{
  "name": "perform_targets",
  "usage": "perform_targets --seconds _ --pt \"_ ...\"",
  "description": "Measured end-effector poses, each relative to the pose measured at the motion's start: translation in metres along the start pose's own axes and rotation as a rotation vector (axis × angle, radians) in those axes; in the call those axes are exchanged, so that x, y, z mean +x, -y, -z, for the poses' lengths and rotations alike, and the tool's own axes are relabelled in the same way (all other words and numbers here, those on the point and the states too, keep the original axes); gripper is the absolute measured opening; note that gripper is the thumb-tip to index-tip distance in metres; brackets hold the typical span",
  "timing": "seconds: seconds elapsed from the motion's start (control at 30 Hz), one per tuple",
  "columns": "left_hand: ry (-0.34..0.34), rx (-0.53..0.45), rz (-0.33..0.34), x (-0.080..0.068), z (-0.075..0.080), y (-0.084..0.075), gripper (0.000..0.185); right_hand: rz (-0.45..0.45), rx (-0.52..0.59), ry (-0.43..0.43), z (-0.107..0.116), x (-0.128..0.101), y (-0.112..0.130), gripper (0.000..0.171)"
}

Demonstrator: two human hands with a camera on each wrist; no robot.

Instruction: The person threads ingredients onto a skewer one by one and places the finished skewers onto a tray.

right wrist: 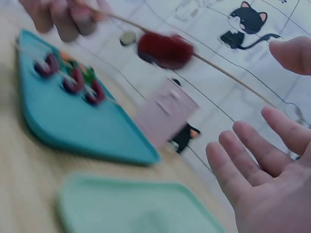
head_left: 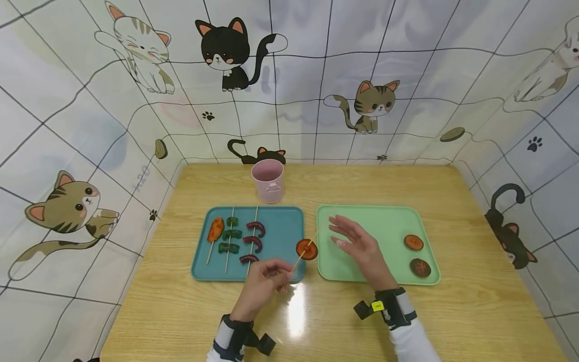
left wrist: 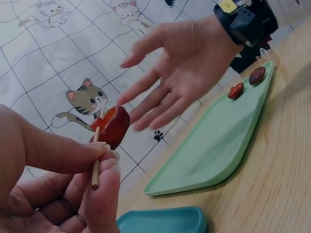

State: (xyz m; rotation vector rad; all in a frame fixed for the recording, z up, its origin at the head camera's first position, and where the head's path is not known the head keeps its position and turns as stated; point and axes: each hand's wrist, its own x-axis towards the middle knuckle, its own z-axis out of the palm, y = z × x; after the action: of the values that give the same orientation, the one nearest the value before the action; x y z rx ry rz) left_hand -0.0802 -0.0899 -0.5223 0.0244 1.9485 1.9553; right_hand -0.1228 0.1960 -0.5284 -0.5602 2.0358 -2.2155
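Observation:
Between thumb and fingers, my left hand (head_left: 266, 282) pinches a thin wooden skewer (head_left: 297, 262) near its lower end. A round reddish-brown piece, like a mushroom cap (head_left: 307, 250), is threaded partway along it, and the skewer's far end sticks out beyond. My right hand (head_left: 362, 247) hovers over the green tray (head_left: 344, 269), its fingers extended near that far end and holding nothing. Two similar round pieces lie at the tray's right side: an orange-brown one (head_left: 413, 242) and a dark mushroom cap with a star-shaped cut (head_left: 420, 268).
On the blue tray (head_left: 285, 216) at left lie three skewers: one with an orange-brown piece (head_left: 215, 229), one with green pepper-like pieces (head_left: 232, 234), one with curved dark-red pieces (head_left: 252, 244). A pink cup (head_left: 269, 182) stands behind. Cat-print cloth walls surround the wooden table (head_left: 154, 296).

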Motion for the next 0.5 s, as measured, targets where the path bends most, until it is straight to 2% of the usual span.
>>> perform_targets --seconds 0.27,0.4,0.5 --pt "-0.024 -0.009 0.024 -0.001 0.006 0.000 0.021 -0.054 -0.252 -0.186 0.047 -0.006 0.017 0.061" --pt "-0.022 -0.001 0.015 -0.002 0.009 0.001 0.020 -0.107 -0.462 -0.247 0.071 -0.011 0.020 0.064" --pt "-0.019 -0.001 0.009 -0.003 0.011 0.002 0.020 -0.187 -0.622 -0.269 0.088 -0.018 0.023 0.066"
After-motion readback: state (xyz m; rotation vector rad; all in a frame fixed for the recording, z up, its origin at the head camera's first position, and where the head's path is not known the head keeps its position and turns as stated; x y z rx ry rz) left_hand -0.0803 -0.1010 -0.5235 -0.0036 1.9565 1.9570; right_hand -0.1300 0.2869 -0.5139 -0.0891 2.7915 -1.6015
